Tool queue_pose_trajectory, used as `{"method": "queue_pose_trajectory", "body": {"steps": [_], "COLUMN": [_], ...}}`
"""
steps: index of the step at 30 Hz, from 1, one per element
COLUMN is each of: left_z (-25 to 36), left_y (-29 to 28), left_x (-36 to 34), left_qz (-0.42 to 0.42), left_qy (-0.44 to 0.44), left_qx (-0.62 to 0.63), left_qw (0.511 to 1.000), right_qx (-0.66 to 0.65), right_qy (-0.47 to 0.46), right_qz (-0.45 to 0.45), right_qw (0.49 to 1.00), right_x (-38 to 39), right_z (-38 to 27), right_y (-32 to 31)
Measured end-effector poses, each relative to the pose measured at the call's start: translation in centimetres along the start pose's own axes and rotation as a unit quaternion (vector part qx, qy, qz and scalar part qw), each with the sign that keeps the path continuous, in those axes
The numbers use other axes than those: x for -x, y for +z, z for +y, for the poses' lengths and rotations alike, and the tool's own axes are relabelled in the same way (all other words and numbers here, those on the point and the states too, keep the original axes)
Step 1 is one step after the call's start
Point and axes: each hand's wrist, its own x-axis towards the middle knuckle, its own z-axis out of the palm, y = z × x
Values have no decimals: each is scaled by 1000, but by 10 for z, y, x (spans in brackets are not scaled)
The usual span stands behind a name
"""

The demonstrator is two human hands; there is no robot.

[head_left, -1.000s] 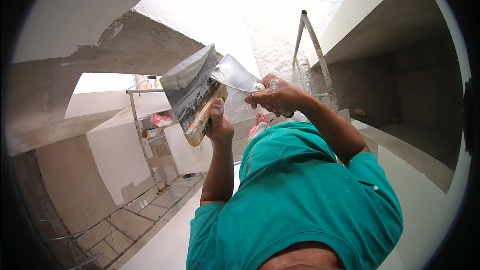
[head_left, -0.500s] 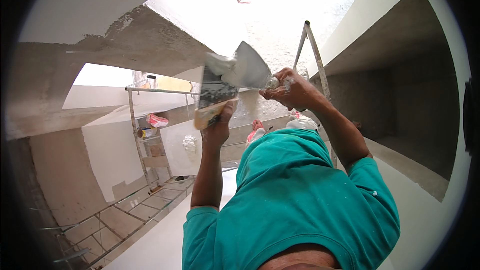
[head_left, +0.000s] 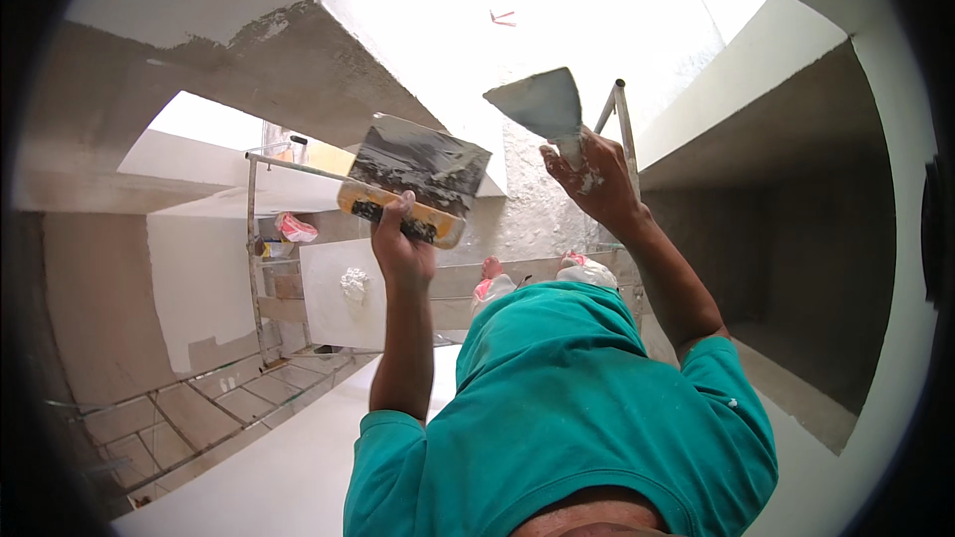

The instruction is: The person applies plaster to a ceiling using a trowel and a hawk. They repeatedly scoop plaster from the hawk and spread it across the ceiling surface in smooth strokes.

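Note:
My left hand [head_left: 403, 249] is closed around the yellow and black handle of a wide plastering knife [head_left: 428, 161]. Streaks of white plaster smear its broad dark blade, which tilts up and away from me. Higher and to the right, my right hand [head_left: 600, 179] grips a triangular putty knife [head_left: 545, 104] by its plaster-coated handle, its blade pointing up and left. A gap separates the two blades. Plaster spots cling to the right hand's fingers.
A white board [head_left: 333, 323] with a lump of white plaster [head_left: 354, 283] lies left of my legs. Beside it stands a metal scaffold frame [head_left: 253, 259] with a pink and white bag [head_left: 295, 228]. Another scaffold post [head_left: 627, 124] rises at right. My feet rest on planks [head_left: 453, 283].
The two blades were together with white plaster between them; now they are apart. The putty knife has swung upright to the right, and the wide knife has turned more level.

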Motion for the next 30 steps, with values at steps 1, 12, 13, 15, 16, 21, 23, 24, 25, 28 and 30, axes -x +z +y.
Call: {"method": "queue_pose_trajectory", "body": {"steps": [1, 12, 13, 15, 16, 21, 23, 24, 25, 28, 30], "left_z": [-3, -41, -47, -48, -45, -32, -44, -49, -53, -55, -54], "left_y": [5, 41, 35, 34, 37, 63, 46, 42, 43, 50, 45], "left_x": [8, 58, 58, 60, 63, 45, 32, 28, 26, 27, 26], "left_qz": [1, -65, -75, -91, -96, 53, 29, 14, 10, -20, -106], "left_qy": [-26, -181, -170, -138, -118, 11, 51, 67, 77, 61, 85], "left_qx": [43, 212, 211, 208, 206, 74, 9, -26, -52, -120, -279], "left_qw": [999, 958, 960, 964, 967, 996, 998, 997, 996, 991, 951], "right_qx": [14, 127, 134, 163, 200, 121, 49, 13, -20, 11, 12], "right_qy": [-15, -188, -189, -182, -187, 50, 198, 274, 256, 332, 362], "right_qz": [4, -43, -47, -48, -48, -57, -126, -155, -186, -256, -290], "right_qw": [1000, 973, 972, 969, 961, 990, 971, 949, 948, 908, 886], "right_x": [-1, -17, -20, -25, -27, -4, 8, 11, 10, 3, -4], "right_z": [-4, 24, 29, 40, 47, 61, 37, 25, 17, -9, -3], "right_y": [-3, -20, -25, -33, -40, -65, -76, -83, -85, -79, -77]}}
